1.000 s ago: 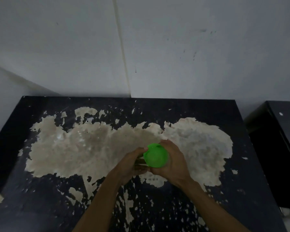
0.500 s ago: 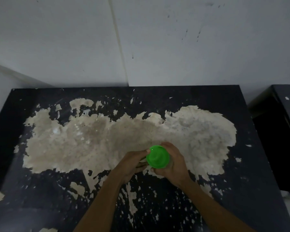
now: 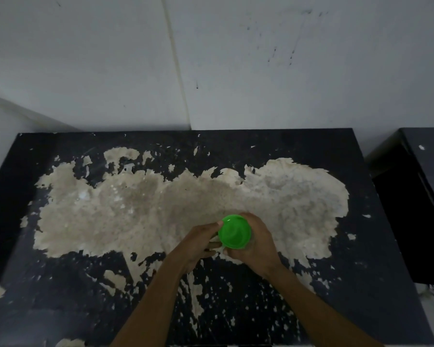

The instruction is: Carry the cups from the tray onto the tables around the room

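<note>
A: What takes up most of the view?

B: A pale wall (image 3: 261,71) at the back, with a thin vertical seam and a few dark marks. Against it stands a black table (image 3: 361,259), its far edge touching the wall.

A: The surface?

B: Badly worn. A wide patch of bare beige (image 3: 135,211) runs across the middle from near the left edge to near the right edge, with small flakes scattered toward the near edge.

A: Anything beside it?

B: A second dark table (image 3: 426,186) stands just off the right edge, with a narrow gap between the two.

A: And the hands?

B: Both forearms come in from the near edge. The right hand (image 3: 257,246) is wrapped around the side of a green cup (image 3: 234,231), fingers curled on its far side. The left hand (image 3: 198,242) is closed against the cup's left side, thumb tip at the rim.

A: Where is the cup?

B: Upright, mouth facing up, over the near part of the beige patch, a little right of the table's centre. I cannot tell whether its base touches the surface, since the hands hide it.
</note>
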Available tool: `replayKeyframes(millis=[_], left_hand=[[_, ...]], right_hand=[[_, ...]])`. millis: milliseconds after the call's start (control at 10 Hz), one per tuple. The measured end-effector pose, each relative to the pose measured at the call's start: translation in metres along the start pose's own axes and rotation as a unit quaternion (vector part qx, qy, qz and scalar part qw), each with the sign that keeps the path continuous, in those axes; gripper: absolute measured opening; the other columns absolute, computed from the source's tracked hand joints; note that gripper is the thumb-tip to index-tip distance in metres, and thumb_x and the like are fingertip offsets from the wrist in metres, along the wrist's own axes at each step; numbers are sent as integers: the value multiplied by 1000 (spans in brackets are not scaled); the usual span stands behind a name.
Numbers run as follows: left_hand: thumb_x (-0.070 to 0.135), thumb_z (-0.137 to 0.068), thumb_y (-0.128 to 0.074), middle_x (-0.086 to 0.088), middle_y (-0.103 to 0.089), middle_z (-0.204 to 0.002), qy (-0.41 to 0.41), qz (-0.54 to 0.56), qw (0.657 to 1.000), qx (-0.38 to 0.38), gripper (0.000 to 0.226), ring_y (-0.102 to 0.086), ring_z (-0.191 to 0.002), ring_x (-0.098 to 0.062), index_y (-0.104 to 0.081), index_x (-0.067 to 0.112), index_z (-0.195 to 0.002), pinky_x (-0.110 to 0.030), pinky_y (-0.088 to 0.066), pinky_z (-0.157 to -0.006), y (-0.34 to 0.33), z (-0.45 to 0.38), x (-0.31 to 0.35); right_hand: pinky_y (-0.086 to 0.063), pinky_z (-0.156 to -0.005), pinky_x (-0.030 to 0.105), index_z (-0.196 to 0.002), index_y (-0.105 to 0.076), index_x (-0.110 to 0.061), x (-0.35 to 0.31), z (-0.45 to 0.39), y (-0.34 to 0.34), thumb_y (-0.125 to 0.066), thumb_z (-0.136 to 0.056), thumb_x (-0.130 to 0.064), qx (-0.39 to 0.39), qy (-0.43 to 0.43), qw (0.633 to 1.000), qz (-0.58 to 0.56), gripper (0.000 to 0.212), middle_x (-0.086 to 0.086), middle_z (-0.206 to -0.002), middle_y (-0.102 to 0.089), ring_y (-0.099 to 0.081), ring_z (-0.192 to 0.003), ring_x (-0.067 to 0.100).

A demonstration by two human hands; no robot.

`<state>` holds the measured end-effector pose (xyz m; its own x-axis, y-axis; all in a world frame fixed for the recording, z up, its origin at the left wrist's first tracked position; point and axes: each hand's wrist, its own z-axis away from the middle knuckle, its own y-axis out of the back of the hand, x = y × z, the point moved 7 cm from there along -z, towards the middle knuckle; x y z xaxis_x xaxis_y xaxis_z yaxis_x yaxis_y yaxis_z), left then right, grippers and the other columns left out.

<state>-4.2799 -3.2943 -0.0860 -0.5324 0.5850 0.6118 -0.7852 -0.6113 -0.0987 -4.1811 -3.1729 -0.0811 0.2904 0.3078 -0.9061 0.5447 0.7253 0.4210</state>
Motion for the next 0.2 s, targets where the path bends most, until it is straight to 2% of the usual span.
replayKeyframes(millis=[100,200], left_hand=[[51,-97,-45,0,-54,-140,4,-25,1000,3,49,-59,-115,-22,-54,23,-136,-38,-48,-95,-1,5,1],[50,-98,-41,2,-53,-140,-12,-37,999,12,48,-59,-113,-20,-52,24,-137,-42,-46,-99,-2,16,8]], right_hand=[[-42,-104,44,-127,-46,-41,4,3,-4,-92,-47,-44,-27,-14,999,10,92,-12,-130,-52,-50,-123,14],[-40,-108,42,-135,-41,-31,0,6,-2,-90,-45,-52,-49,-36,998,19,105,-9,-137,-45,-45,-128,13]])
